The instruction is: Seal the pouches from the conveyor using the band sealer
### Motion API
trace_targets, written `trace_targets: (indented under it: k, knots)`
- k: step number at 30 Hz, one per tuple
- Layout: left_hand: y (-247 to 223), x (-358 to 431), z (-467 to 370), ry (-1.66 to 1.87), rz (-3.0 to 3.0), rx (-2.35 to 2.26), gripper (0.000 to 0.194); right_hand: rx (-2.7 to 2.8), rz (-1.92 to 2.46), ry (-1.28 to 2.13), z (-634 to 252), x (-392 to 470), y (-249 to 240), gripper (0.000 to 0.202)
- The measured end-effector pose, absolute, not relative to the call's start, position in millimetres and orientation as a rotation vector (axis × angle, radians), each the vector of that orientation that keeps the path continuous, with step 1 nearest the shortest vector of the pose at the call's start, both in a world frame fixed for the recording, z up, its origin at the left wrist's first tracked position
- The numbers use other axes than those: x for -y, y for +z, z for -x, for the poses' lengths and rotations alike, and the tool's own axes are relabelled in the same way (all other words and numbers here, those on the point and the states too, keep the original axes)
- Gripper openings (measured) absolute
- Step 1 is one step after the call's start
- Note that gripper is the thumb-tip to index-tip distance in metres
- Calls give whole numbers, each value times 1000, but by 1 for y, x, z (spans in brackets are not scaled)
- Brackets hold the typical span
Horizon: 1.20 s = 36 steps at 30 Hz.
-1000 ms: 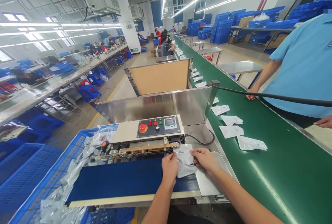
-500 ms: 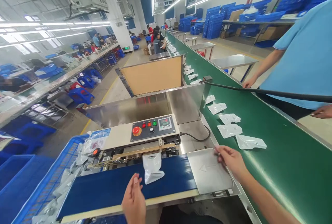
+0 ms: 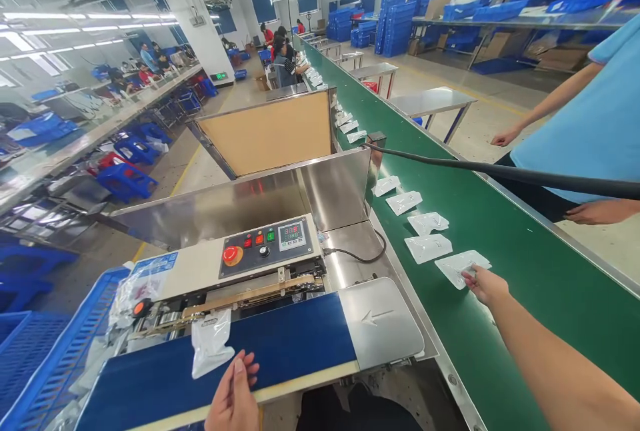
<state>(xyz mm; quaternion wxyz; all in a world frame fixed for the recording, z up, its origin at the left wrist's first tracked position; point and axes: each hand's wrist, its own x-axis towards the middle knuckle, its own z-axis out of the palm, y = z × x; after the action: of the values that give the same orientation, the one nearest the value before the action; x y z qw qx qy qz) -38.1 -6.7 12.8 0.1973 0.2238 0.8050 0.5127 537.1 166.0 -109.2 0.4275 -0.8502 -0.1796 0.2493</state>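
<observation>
My right hand (image 3: 487, 284) has its fingertips on the nearest white pouch (image 3: 459, 267), which lies on the green conveyor belt (image 3: 520, 311). Several more white pouches (image 3: 428, 248) lie in a line up the belt. At the lower centre my left hand (image 3: 235, 388) is held over the front edge of the blue belt (image 3: 285, 338), fingers loosely curled and apart, with nothing in it. Just left of it, another white pouch (image 3: 211, 343) hangs with its top edge in the sealing machine (image 3: 270, 251) and its body on the blue belt.
A blue basket (image 3: 75, 344) with pouches stands at the left end of the machine. A metal plate (image 3: 383, 324) adjoins the blue belt. A black cable (image 3: 475, 164) crosses the green belt. A person in a blue shirt (image 3: 595, 144) stands at the right.
My right hand has moved from the metal plate to the nearest pouch on the green belt. The pouch in the sealing machine has travelled left along it. The view has shifted right.
</observation>
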Motion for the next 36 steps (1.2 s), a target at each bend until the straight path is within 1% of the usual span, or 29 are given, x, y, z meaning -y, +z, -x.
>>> trace_targets:
  k: [3, 5, 6, 9, 10, 11, 14, 17, 19, 22, 26, 29, 31, 36]
  knots:
    - [15, 3, 32, 1427, -647, -2232, 80, 291, 2195, 598, -533, -166, -103, 20]
    - [15, -1, 26, 1411, -666, -2218, 81, 287, 2209, 524, -521, -159, -92, 21]
    - [14, -4, 22, 1397, -684, -2206, 81, 319, 2186, 496, -512, -153, -83, 25]
    - [13, -18, -2, 1360, -791, -2115, 77, 497, 1947, 510, -471, -129, -48, 58]
    - [13, -23, -13, 1347, -855, -2059, 75, 571, 1844, 560, -453, -121, -34, 65]
    - [14, -30, -27, 1326, -937, -1989, 71, 655, 1752, 637, -434, -112, -19, 66]
    - [22, -48, -72, 1227, -1251, -1749, 60, 954, 1586, 956, -375, -88, 20, 52]
    - [35, -59, -109, 1118, -1474, -1473, 52, 1192, 1466, 1166, -329, -72, 42, 49]
    - [38, -61, -122, 1046, -1547, -1364, 50, 1261, 1429, 1209, -310, -69, 43, 50]
    - [28, -63, -122, 1023, -1473, -1457, 56, 1230, 1495, 1268, -299, -73, 29, 54]
    - [-6, -76, -110, 1040, -943, -1604, 58, 989, 1580, 1415, -293, -90, 3, 53]
    - [-22, -91, -103, 1071, -744, -1595, 62, 852, 1564, 1431, -279, -106, -8, 57]
    - [-24, -97, -94, 1103, -706, -1597, 63, 834, 1557, 1426, -264, -117, -11, 60]
    - [-14, -94, -53, 1171, -647, -1645, 64, 980, 1496, 1457, -218, -136, -14, 51]
